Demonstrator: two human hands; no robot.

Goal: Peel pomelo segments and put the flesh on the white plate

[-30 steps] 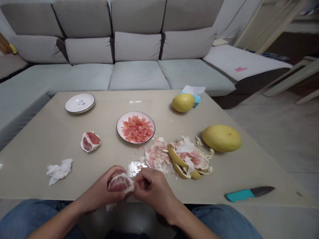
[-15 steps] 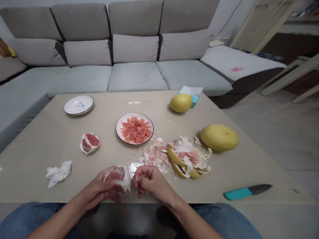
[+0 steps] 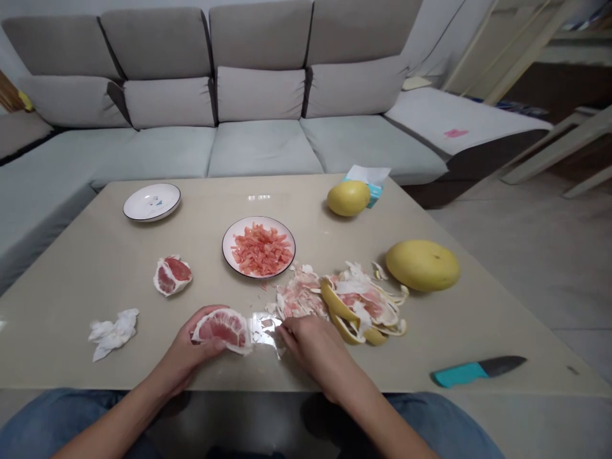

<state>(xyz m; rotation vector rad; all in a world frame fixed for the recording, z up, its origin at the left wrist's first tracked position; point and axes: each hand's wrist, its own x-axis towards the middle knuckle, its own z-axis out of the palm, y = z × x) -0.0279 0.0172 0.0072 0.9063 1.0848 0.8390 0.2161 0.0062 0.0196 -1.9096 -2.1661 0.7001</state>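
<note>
My left hand is closed around a peeled chunk of red pomelo, its thumb across the front and the cut-looking pink flesh turned up. To its right, my right hand has its fingers curled in a pinch by the near edge of a heap of pink membrane scraps. What sits between those fingertips, if anything, is hidden. Beyond both hands stands a round plate of loose red pomelo flesh. Another peeled pomelo chunk lies on the table to the left.
Yellow rind and white pith lie right of centre. Two whole pomelos are farther right, one beside a tissue pack. A teal-handled knife rests near the front edge. A white plate and crumpled tissue are left.
My right hand has moved right, away from the pomelo chunk, to the scrap heap. The chunk in my left hand has been turned and raised slightly.
</note>
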